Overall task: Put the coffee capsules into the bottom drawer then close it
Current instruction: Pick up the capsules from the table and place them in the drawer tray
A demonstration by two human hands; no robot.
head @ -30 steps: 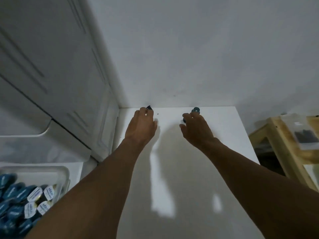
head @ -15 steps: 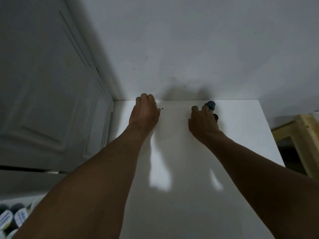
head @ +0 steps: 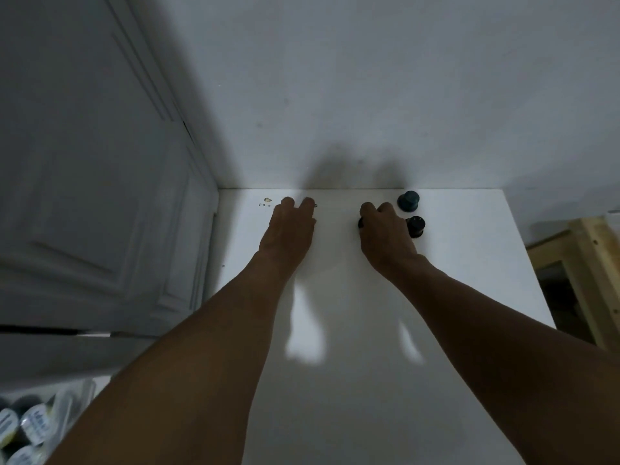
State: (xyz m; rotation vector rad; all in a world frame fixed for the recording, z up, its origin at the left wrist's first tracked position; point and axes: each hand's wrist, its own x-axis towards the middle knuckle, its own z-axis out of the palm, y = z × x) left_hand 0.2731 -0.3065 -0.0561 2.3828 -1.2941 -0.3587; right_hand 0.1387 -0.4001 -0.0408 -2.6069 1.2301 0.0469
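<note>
On the white flat cabinet top (head: 369, 330), near its rear edge, a teal round coffee capsule (head: 408, 200) is seen standing free. Just in front of it, a dark round capsule (head: 416, 226) is touched by the side of the right hand (head: 385, 239). That hand's fingers are curled down around a second dark capsule (head: 361, 223), of which only an edge is shown. Toward the top's rear left, the left hand (head: 290, 229) is laid with fingers stretched out; whether anything lies beneath cannot be told. Below the top's front left corner, foil-lidded capsules (head: 27, 427) are heaped in a clear plastic drawer (head: 84, 394).
</note>
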